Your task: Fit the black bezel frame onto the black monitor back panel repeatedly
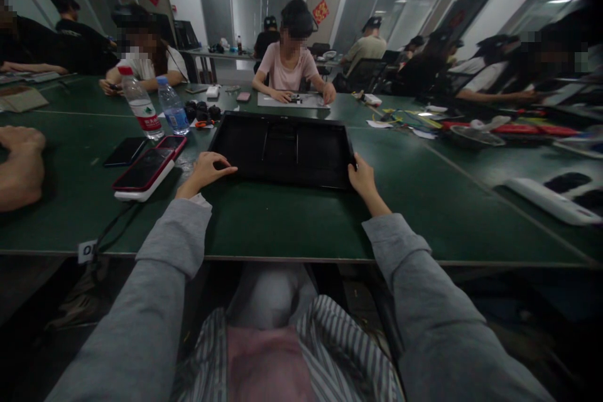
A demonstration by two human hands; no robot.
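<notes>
A shallow black tray (320, 166) with raised edges and a ridged middle section lies on the green table in front of me. My left hand (206, 169) is at its near left corner, thumb and fingers closed at the edge. Around the right edge, close to the near corner, the fingers of my right hand (362, 174) are wrapped. Part of the fingers on both hands is hidden by the tray or the hand itself.
Left of the tray lie a red-cased phone (144, 168) on a white block, a dark phone (125, 152) and two bottles (144, 110). A co-worker's arm (21, 166) rests at far left. A white power strip (551, 201) and a bowl (475, 137) are to the right. Another person (292, 69) sits opposite.
</notes>
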